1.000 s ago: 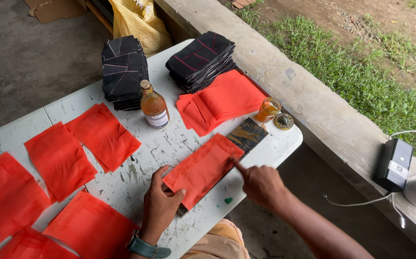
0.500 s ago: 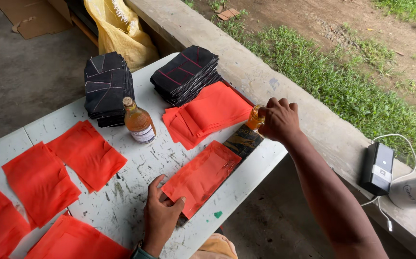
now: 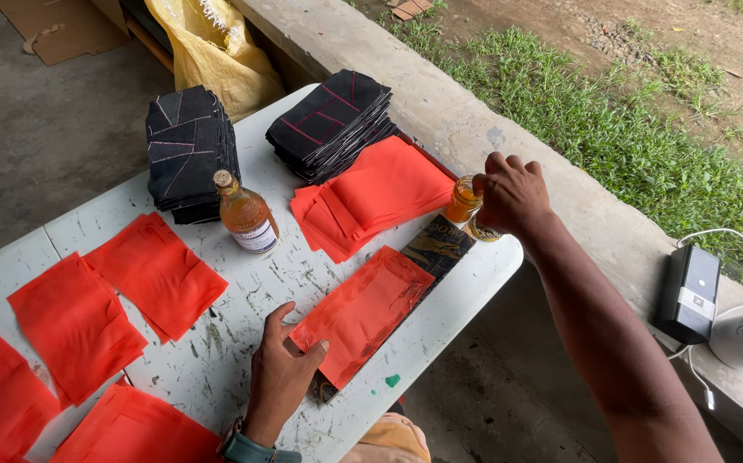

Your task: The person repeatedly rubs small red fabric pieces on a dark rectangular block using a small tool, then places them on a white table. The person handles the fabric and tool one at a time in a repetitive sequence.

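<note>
In the head view, the left hand (image 3: 281, 377) lies flat and open on the near end of an orange fabric piece (image 3: 363, 310), fingers spread and pressing it down onto a dark board (image 3: 436, 247) that sticks out beyond the cloth on the far side; the hand grips nothing, it only pins. The right hand (image 3: 511, 193) is stretched out to the far corner of the white worktop (image 3: 286, 283), fingers curled down around the top of a small amber jar (image 3: 463, 201); whether they pinch a lid or something dipped inside I cannot tell. Just beyond that hand lies a round lid-like disc (image 3: 485, 231), close to the worktop's edge. The likeliest mishap, in my judgement, is the jar tipping: it stands right at the corner, and a sideways pull could send it over the edge or spill it onto the stack of orange pieces (image 3: 380, 195) just to the left of the right hand. A drip carried back over the cloth could also stain it outside the intended spot. With only one palm holding, the fabric piece could creep off the board. The corked bottle (image 3: 247, 219) ahead of the left hand stands well clear.
</note>
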